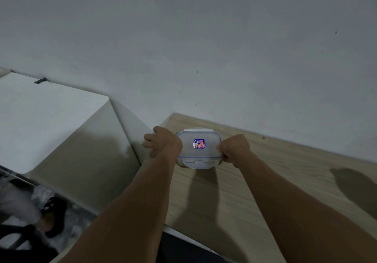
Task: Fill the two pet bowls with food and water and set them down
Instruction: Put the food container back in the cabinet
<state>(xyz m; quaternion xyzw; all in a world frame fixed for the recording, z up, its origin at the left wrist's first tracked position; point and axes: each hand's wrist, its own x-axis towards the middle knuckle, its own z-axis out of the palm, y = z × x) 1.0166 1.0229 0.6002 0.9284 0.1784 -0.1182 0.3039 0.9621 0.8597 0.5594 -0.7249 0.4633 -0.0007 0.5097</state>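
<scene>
Grey-white wall (204, 38) is seen across the upper half of the view, plain and dimly lit. Below it, at the left, a white-topped piece of furniture (40, 120) is set against the wall, with a beige side panel turned toward the viewer. To its right, a light wood-grain desk (275, 181) is placed with its far edge along the wall; a dark patch is seen on its right part.

Two bare forearms are stretched forward over the desk. A clear plastic food container (199, 150) is rested on the desk near its far left corner, close to the wall. It is roughly square with rounded corners, is covered by a translucent lid edged with a blue seal line, and bears a small blue-and-red label at the lid's centre. Locking flaps are visible on its near and far sides. Its contents cannot be told.

The left hand (163, 142) is curled over the container's left edge, fingers bent down past the side. The right hand (234, 149) is closed in a loose fist on the right edge, where the lid's rim is pinched.
</scene>
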